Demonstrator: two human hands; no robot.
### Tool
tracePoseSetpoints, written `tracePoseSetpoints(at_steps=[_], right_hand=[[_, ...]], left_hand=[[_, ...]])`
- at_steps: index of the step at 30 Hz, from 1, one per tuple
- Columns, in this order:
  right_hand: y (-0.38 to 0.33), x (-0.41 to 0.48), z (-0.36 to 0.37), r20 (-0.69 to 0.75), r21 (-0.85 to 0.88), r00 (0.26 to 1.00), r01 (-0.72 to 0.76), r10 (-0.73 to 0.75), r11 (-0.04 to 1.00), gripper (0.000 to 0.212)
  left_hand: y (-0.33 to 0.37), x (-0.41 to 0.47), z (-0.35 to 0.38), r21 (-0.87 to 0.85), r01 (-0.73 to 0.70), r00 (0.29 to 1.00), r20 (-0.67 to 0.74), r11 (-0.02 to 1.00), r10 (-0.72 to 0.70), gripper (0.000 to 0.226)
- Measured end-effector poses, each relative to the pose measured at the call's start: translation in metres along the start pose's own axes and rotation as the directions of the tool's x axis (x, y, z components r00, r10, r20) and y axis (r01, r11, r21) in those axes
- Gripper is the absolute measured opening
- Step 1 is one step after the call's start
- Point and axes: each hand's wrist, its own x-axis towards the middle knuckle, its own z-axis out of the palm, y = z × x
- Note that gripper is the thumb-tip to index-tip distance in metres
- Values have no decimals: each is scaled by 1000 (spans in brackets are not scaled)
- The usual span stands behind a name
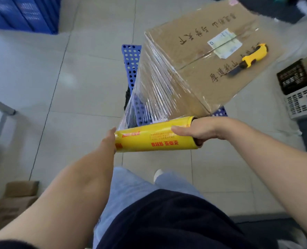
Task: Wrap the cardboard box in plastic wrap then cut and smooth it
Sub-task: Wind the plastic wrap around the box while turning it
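A large cardboard box [208, 56] with handwritten characters and a white label stands on a blue perforated crate [132, 60]. Clear plastic wrap [154, 92] stretches taut from the box's near side down to a yellow roll [154, 136] held level in front of me. My left hand [109, 139] holds the roll's left end, its fingers hidden behind the roll. My right hand [197, 131] holds the right end, fingers tucked into the core and thumb lying along the top. A yellow and black utility knife [248, 59] lies on the box's top.
Stacked blue crates [23, 13] stand at the far left. A black crate [292, 76] and a grey crate [303, 103] sit to the right of the box. Small cardboard boxes [14, 198] lie at lower left. A grey metal leg [0, 114] stands on the left.
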Motion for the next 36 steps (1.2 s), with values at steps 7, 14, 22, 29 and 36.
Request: tracePoseSetpoints(at_steps=[7,14,22,29,36], right_hand=[[34,11,-2,121,145,980,141,-159,979,61],[55,4,-9,196,247,946,207,-258,947,113],[72,-10,-11,199,84,960,182,-195,980,95],[87,-6,-35,42,-66,994,108,-105,992,67],[87,-21,-62,76,-363,958,284,-276,887,83]], left_hand=[[-39,-34,18,-60,-42,993,-115,997,35,19],[-75,-20,23,-174,41,989,-133,984,-65,33],[-108,-4,41,-164,89,993,-59,982,-99,71],[-113,-20,67,-264,35,991,-113,964,-67,23],[-146,-15,127,-506,-38,968,-234,862,-95,44]])
